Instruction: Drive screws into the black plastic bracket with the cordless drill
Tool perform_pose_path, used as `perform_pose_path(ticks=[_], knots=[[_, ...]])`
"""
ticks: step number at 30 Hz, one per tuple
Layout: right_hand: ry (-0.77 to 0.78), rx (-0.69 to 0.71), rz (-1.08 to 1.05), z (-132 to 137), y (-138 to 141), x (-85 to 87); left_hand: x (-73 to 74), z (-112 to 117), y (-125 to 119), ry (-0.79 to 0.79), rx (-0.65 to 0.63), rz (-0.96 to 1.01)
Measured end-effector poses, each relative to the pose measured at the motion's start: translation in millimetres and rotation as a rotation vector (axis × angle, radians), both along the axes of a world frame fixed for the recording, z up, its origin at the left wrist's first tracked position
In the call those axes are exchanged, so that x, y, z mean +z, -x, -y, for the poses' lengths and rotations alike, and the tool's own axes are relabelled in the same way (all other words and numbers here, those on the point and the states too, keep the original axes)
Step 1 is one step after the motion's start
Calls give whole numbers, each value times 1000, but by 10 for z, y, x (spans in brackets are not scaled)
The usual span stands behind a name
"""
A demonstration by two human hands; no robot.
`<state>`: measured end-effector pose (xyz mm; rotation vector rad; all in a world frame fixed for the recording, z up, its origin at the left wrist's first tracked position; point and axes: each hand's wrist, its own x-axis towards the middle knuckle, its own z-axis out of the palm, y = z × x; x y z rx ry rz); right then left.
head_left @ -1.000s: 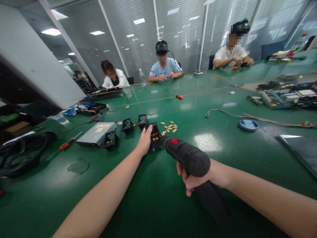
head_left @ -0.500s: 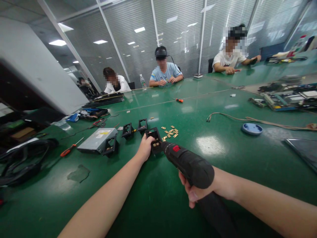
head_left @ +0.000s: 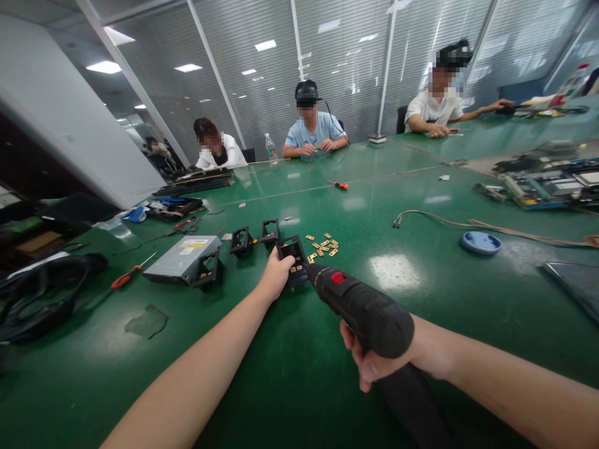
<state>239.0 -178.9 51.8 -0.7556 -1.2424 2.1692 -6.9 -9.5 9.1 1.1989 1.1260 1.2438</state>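
My left hand [head_left: 277, 273] grips a black plastic frame [head_left: 297, 244] by its left side, thumb over the edge. Small brass pieces show inside the frame. Wrapped round the handle of a black cordless drill [head_left: 369, 305] is my right hand [head_left: 367, 362]. The drill has a red switch on top, and its front end points at the frame's right side; whether the tip touches is too small to tell. Loose brass plates [head_left: 322, 246] lie just beyond the frame. Similar black frames stand to the left, one [head_left: 241, 242] near another [head_left: 270, 232], and a third [head_left: 208, 272] against a metal drive.
The silver drive [head_left: 175, 259] and an orange screwdriver [head_left: 126, 277] lie left. A blue oval dish [head_left: 481, 243], a cable [head_left: 444, 218] and circuit boards [head_left: 552, 187] are to the right. Another screwdriver [head_left: 341, 185] lies farther back. Several people sit across the green table [head_left: 290, 386].
My view has shifted slightly. Both hands keep their hold on the frame and the drill, and the frame looks a little more tilted. A co-worker at right has reached an arm outward.
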Motion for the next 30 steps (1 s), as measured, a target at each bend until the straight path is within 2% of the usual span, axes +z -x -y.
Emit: perform_pose_path(ticks=[4, 7, 9, 12, 14, 16, 20, 23, 27, 30], knots=[[-33, -3, -38, -46, -31, -169, -14, -9, -3, -16, 2, -37], [-68, 62, -42, -88, -50, -300, -20, -17, 1, -27, 1, -68], [-74, 85, -36, -90, -57, -318, -19, -19, 1, -33, 2, -73], [-80, 20, -32, -66, -61, -279, -17, -20, -3, -28, 8, -67], [-92, 35, -36, -66, -62, -279, -19, -21, -6, -26, 15, -62], [-103, 129, -24, -90, -64, -327, -23, -26, -5, -28, 22, -60], [-101, 106, -23, -143, -60, -431, -29, -30, 1, -28, 36, -57], [-115, 132, -21, -120, -52, -367, -17, -21, 5, -30, 44, -44], [-181, 47, -14, -56, -40, -203, 14, 2, 9, -46, 38, -61], [-170, 25, -26, -71, -24, -214, 27, 17, 12, -59, 27, -75]])
